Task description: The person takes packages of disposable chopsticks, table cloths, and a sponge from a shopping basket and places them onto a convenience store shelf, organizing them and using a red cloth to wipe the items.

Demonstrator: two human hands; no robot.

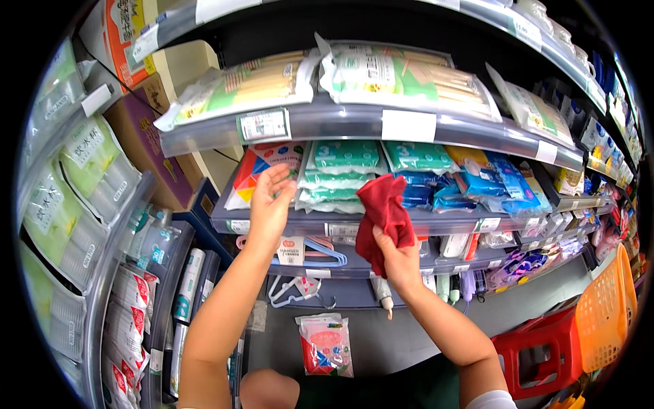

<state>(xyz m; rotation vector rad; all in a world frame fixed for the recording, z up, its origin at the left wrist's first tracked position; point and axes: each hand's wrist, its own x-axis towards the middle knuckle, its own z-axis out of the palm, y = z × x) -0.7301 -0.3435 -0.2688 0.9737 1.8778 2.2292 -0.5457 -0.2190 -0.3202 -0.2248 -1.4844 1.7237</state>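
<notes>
My right hand grips a crumpled dark red cloth, held in front of the middle shelf. To its left my left hand is raised with nothing in it, fingers apart. Behind that hand stands a plastic packet with red, blue and yellow shapes. Green wet-wipe packs are stacked between the two hands, partly behind the cloth. Blue packs lie farther right on the same shelf. On the floor below, near my knee, a similar colourful packet lies flat.
Bagged wooden sticks fill the shelf above. Hangers lie on the shelf below, with umbrellas lower down. Bagged plastic cups line the left shelves. A red plastic stool and an orange basket stand at the right.
</notes>
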